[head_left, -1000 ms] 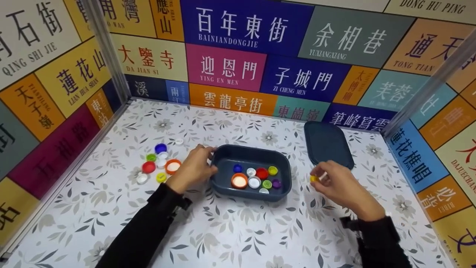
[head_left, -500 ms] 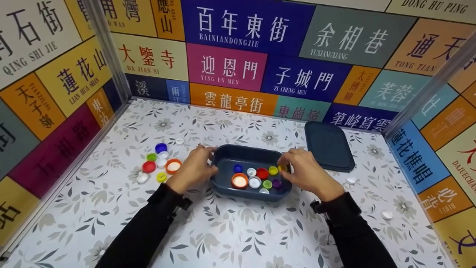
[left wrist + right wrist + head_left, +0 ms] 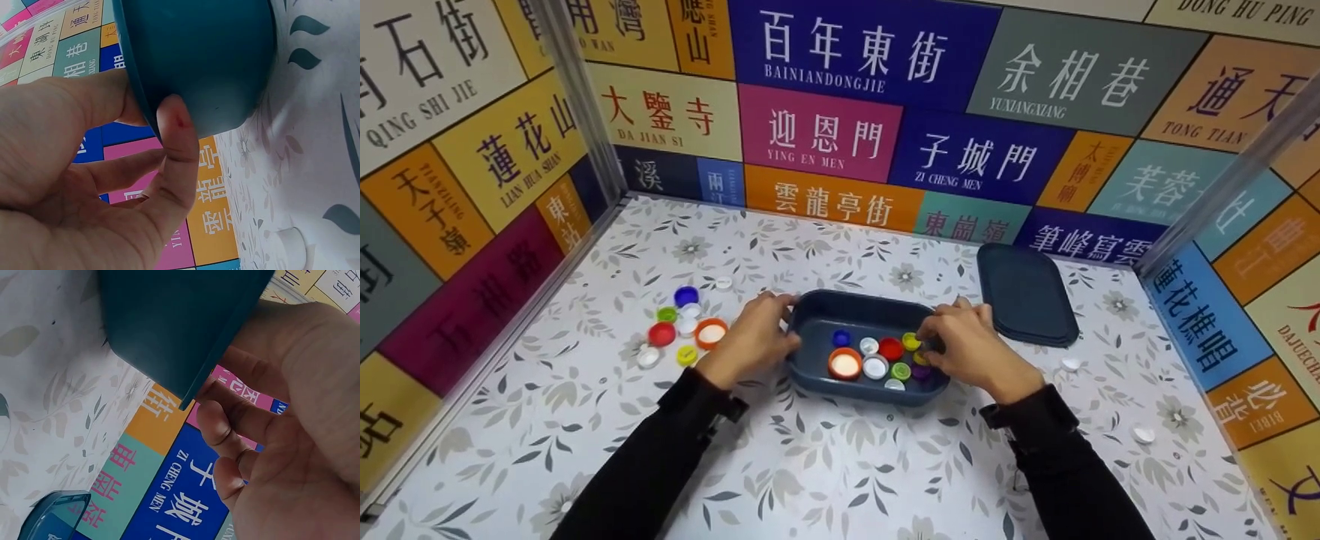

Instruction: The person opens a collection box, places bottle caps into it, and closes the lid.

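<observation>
A dark blue-grey plastic box [image 3: 855, 389] holds several bottle caps, among them an orange cap [image 3: 844, 364] and a red cap [image 3: 891, 348]. My left hand [image 3: 751, 339] grips the box's left end; in the left wrist view its fingers pinch the rim [image 3: 136, 84]. My right hand [image 3: 976, 346] reaches over the right end, its fingertips inside at a yellow bottle cap [image 3: 920, 358], low beside a purple cap [image 3: 919, 372]. In the right wrist view the box wall [image 3: 174, 332] hides the thumb and index fingertips, while the other fingers curl outside the rim.
On the table's left lies a loose group of caps, including a blue cap [image 3: 686, 297], a red cap [image 3: 661, 334] and an orange-rimmed cap [image 3: 711, 334]. The dark lid [image 3: 1026, 296] lies back right. Two white caps, one nearer [image 3: 1144, 435], lie at the right. Printed panels [image 3: 817, 142] enclose the table.
My right hand has come left from the table beside the lid, bringing the yellow cap over the rim and down into the box. The left hand has kept its hold on the box.
</observation>
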Motion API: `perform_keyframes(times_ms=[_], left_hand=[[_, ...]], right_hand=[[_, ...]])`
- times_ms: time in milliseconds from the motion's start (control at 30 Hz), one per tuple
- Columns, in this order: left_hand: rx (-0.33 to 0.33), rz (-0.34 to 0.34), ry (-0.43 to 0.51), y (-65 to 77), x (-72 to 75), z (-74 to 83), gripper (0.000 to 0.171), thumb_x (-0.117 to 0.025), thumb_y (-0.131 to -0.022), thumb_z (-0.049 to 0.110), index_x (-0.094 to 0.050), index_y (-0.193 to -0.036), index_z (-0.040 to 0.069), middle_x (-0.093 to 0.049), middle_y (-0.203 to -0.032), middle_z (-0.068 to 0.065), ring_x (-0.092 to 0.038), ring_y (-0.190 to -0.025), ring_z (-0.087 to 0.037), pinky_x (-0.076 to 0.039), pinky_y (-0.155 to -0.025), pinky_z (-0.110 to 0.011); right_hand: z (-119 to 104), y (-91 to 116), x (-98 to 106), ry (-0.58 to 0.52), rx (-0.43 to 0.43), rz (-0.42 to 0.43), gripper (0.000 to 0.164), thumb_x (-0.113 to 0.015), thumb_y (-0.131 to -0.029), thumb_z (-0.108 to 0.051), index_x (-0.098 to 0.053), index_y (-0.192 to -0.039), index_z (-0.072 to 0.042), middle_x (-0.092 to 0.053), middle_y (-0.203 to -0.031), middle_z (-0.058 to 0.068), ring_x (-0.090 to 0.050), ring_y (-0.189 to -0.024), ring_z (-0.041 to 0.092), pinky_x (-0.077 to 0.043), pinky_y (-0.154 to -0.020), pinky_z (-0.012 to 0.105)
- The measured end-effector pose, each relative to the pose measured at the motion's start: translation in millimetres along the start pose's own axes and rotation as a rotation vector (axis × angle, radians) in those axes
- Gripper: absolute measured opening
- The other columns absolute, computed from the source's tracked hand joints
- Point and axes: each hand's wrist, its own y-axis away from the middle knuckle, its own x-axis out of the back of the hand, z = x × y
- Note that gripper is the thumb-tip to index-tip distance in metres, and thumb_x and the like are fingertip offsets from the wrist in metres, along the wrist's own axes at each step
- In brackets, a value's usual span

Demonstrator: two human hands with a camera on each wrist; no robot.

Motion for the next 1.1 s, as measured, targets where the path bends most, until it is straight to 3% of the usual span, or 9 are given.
perform_keyframes(times_ms=[467,667,900,1100], left_hand=[[-0.01,0.014,-0.026,0.4,-1.6,1.5,0.07,-0.082,-0.096,0.006,-0.063,-0.163,0.0,-0.073,-0.129,-0.021,-0.069,-0.119,-0.034,-0.064,-0.104,-0.05],[-0.01,0.015,-0.022,2.1,-2.7,-1.1,0.068,-0.081,-0.096,0.004,-0.064,-0.161,-0.002,-0.074,-0.13,-0.022,-0.071,-0.12,-0.035,-0.064,-0.104,-0.05],[-0.019,0.02,-0.013,1.4,-2.7,-0.1,0.067,-0.08,-0.096,0.004,-0.064,-0.16,-0.003,-0.074,-0.131,-0.023,-0.072,-0.122,-0.036,-0.065,-0.106,-0.051],[-0.042,0.04,-0.018,2.8,-3.7,-1.0,0.067,-0.08,-0.094,0.003,-0.065,-0.16,-0.004,-0.075,-0.128,-0.023,-0.071,-0.121,-0.037,-0.064,-0.105,-0.051]], right_hand=[[12.0,13.4,6.8,-0.105,-0.026,0.118,0.016,-0.089,-0.099,-0.008,-0.088,-0.115,-0.01,-0.081,-0.106,0.009,-0.07,-0.107,0.035,-0.037,-0.089,0.051],[20.5,26.2,6.1,-0.172,-0.065,0.176,0.016,-0.085,-0.105,-0.009,-0.088,-0.12,-0.011,-0.081,-0.115,0.012,-0.07,-0.109,0.035,-0.041,-0.095,0.051],[36.7,40.6,6.1,-0.174,-0.073,0.293,0.018,-0.085,-0.104,-0.005,-0.086,-0.121,-0.008,-0.081,-0.115,0.014,-0.075,-0.106,0.038,-0.056,-0.096,0.057],[51.2,48.7,10.9,-0.156,-0.087,0.335,0.018,-0.085,-0.104,-0.003,-0.086,-0.12,-0.007,-0.081,-0.112,0.013,-0.077,-0.1,0.032,-0.064,-0.09,0.048]])
